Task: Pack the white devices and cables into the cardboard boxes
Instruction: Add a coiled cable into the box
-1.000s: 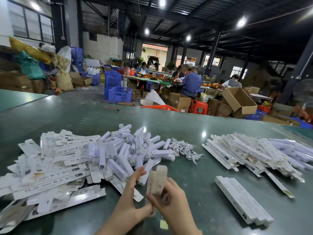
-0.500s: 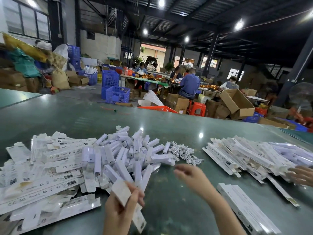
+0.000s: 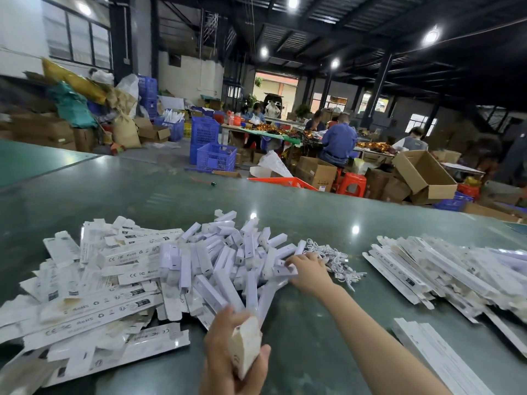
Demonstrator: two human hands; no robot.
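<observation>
Stretching across the whole lower view, the green bench [image 3: 299,212] carries everything, from a sprawl of flat white cartons [image 3: 94,295] at the left to a second heap of long cartons [image 3: 445,275] at the right, with a neat stack of cartons [image 3: 436,354] nearer the right edge. Between the heaps lies a pile of white devices [image 3: 228,260], and just beside it a tangle of white cables [image 3: 339,260]. The right hand [image 3: 309,270] reaches forward, its grip curled onto a device [image 3: 282,270] at the pile's right edge. The left hand [image 3: 228,357], near the bottom, has its grip clenched round an opened box [image 3: 245,347], held above the bench.
</observation>
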